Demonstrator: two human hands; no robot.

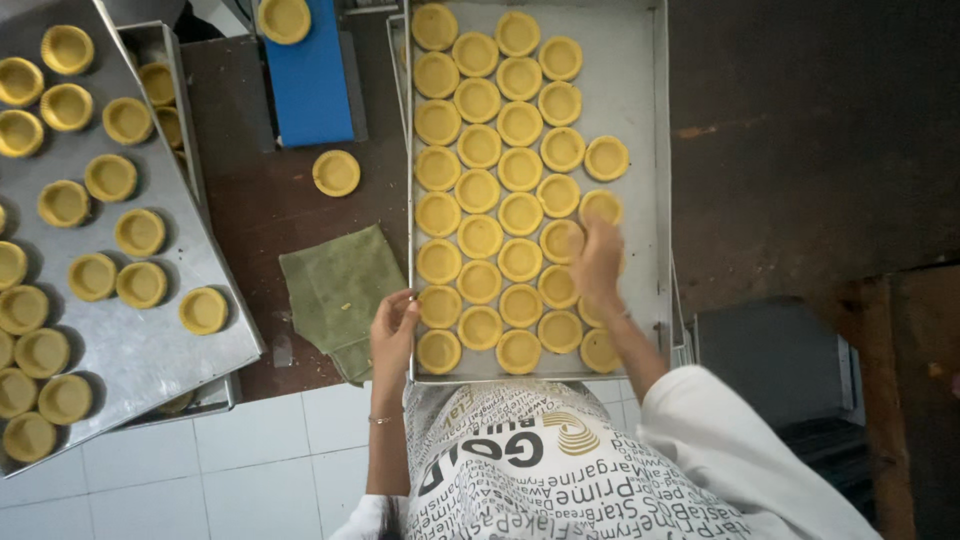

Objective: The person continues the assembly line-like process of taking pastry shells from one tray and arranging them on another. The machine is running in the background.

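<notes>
the right hand (597, 262), fingers loosely spread and blurred, rests over the pale yellow round pastry shells (479, 190) at the 3 o'clock edge of the long steel baking tray (640, 110); whether it holds one cannot be told. the left hand (392, 335) curls on the tray's 7 o'clock corner.

White sleeves (740, 440), black-lettered white apron (530, 470), thin bracelet (382, 419) on left wrist.

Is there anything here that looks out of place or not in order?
One tart shell lies alone on the dark table, outside any tray. The left tray sits askew, its shells scattered, unlike the neat rows in the middle tray.
</notes>
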